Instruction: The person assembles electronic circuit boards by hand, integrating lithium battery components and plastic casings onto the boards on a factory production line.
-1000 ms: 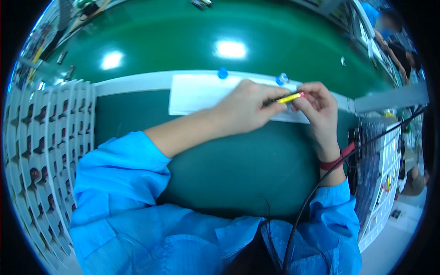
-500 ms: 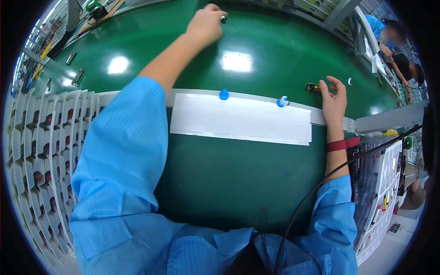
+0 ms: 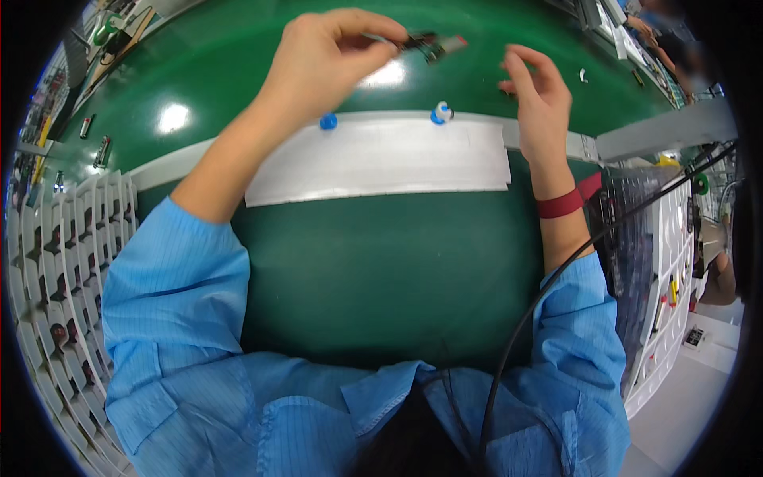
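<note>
My left hand (image 3: 322, 63) reaches over the green bench, thumb and forefinger pinching a small electronic part (image 3: 435, 49). That part has dark and greenish sections and a silver body with a red end; motion blurs it. To its right hovers my right hand (image 3: 544, 99), a red band round the wrist, its fingers curled toward the thumb. A small dark bit shows beside the right fingertips, too unclear to name. Nearer me lies a white paper strip (image 3: 381, 159). A blue cap (image 3: 328, 122) and a blue-and-white cap (image 3: 442, 114) stand at its far edge.
White moulded trays (image 3: 71, 262) are stacked at the left. Several small cylinders (image 3: 102, 151) lie on the far left of the bench. A metal rail (image 3: 668, 131) and a white rack (image 3: 664, 294) stand at the right, with a black cable (image 3: 524, 326) before them. Other people work at the far right.
My left hand has come back from the far side with the small part. My right hand has turned; the black-and-yellow part beside it no longer shows there. The whole view has shifted.
</note>
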`<state>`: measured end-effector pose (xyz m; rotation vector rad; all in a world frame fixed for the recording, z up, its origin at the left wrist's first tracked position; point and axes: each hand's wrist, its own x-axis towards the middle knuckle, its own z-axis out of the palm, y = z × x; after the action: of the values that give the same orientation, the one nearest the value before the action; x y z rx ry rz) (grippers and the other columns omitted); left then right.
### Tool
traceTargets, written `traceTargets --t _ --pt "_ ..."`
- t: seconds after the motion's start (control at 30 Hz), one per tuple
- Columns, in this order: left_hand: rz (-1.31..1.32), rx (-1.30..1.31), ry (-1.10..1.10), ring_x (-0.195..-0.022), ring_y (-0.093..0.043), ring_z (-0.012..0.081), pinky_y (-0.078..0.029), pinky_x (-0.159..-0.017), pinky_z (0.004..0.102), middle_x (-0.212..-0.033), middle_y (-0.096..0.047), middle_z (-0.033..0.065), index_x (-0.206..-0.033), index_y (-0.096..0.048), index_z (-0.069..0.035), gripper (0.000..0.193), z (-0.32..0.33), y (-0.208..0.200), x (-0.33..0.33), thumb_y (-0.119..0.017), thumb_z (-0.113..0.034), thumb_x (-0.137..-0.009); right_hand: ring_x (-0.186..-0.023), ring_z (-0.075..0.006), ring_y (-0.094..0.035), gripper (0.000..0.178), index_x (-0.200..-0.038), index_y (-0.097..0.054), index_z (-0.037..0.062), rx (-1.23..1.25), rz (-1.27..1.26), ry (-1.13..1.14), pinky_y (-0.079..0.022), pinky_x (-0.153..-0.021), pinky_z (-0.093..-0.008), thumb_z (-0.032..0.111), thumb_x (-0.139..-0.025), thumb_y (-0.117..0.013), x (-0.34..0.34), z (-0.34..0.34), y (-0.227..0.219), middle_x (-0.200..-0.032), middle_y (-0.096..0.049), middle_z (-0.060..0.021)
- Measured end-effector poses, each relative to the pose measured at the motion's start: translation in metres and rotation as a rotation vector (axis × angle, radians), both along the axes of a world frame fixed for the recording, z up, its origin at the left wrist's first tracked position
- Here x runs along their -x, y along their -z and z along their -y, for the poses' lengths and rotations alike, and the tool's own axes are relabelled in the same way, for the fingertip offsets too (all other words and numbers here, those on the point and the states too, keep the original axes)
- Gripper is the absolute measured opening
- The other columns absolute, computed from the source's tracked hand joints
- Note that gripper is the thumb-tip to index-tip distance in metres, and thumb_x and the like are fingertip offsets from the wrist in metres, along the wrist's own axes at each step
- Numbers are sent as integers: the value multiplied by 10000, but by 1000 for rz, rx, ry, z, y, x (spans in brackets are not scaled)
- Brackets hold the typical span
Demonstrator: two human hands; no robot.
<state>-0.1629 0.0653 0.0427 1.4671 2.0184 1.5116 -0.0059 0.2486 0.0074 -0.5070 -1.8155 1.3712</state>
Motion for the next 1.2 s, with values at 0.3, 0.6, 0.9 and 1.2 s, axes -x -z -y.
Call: traceTargets --t 0.3,0.6,0.9,1.2 --pt "460 74 199 -786 -593 143 -488 -726 257 -919 -605 125 -956 -584 57 235 17 24 -57 -616 -85 -772 -790 -106 -589 273 -1045 -552 -6 163 267 -442 -476 -655 -229 101 -800 -604 -39 54 -12 -835 -621 -62" --pt "991 -56 291 -781 -605 122 -509 -681 172 -925 -621 141 -1032 -553 43 254 21 24 -18 -559 -91 -816 -710 -113 -565 177 -954 -588 -21 127 232 -172 -453 -614 -214 71 -805 -572 -49 19 7 -811 -619 -71" --pt "846 253 527 -610 -580 85 -474 -595 187 -782 -636 107 -928 -601 30 183 22 32 -45 -599 -53 -764 -733 -313 -572 171 -879 -590 -6 -931 464 -204 -465 -667 -354 -17 -715 -546 -53 46 -1 -807 -598 -159" --pt "798 292 433 -665 -602 110 -493 -660 207 -788 -631 112 -968 -592 53 233 9 45 -48 -611 -64 -768 -608 -157 -491 142 -776 -517 -23 -721 807 -640 -422 -582 -275 -103 -662 -492 -21 23 -37 -655 -509 -70"
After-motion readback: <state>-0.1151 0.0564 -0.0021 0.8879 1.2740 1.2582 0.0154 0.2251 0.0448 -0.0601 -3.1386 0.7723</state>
